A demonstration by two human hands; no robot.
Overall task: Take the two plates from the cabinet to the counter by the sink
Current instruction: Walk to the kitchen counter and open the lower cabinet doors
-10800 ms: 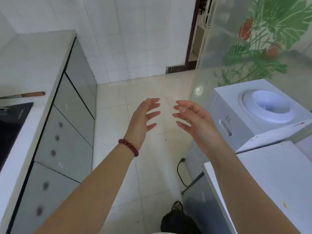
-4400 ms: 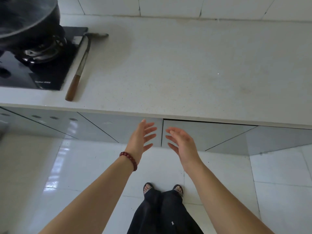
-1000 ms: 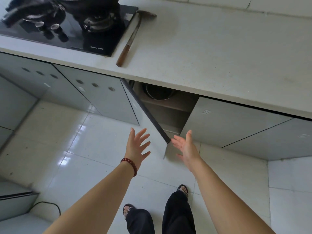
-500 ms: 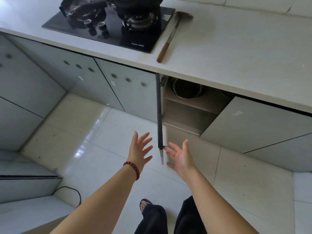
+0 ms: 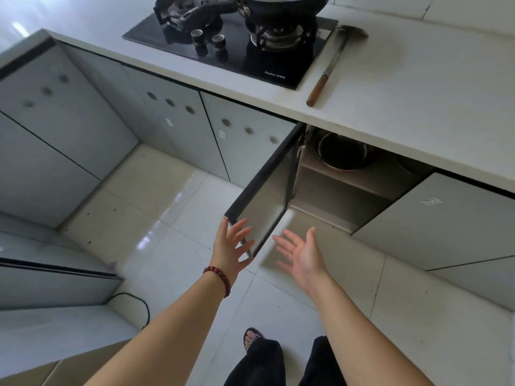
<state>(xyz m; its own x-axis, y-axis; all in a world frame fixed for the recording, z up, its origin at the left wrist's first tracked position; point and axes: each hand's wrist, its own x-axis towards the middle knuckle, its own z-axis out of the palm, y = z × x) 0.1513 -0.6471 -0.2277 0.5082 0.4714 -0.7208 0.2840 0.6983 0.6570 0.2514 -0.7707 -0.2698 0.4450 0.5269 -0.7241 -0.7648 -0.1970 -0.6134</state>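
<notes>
The cabinet (image 5: 340, 196) under the white counter (image 5: 418, 107) stands open, its grey door (image 5: 264, 196) swung out toward me. On its upper shelf sits a round metal pot or bowl (image 5: 344, 153); no plates show from here, and the lower part is hidden. My left hand (image 5: 232, 247), with a red bead bracelet, is open with its fingers by the door's lower outer corner. My right hand (image 5: 302, 254) is open, palm up, just right of the door, holding nothing.
A black gas hob (image 5: 231, 43) with a dark wok (image 5: 276, 4) sits on the counter. A wooden-handled spatula (image 5: 331, 65) lies right of it. Closed grey cabinet doors (image 5: 172, 129) run left and right. A black cable (image 5: 133, 305) lies on the tiled floor.
The cabinet door has swung further open to the left. My view has shifted right and down. Both hands stay open near the door's edge.
</notes>
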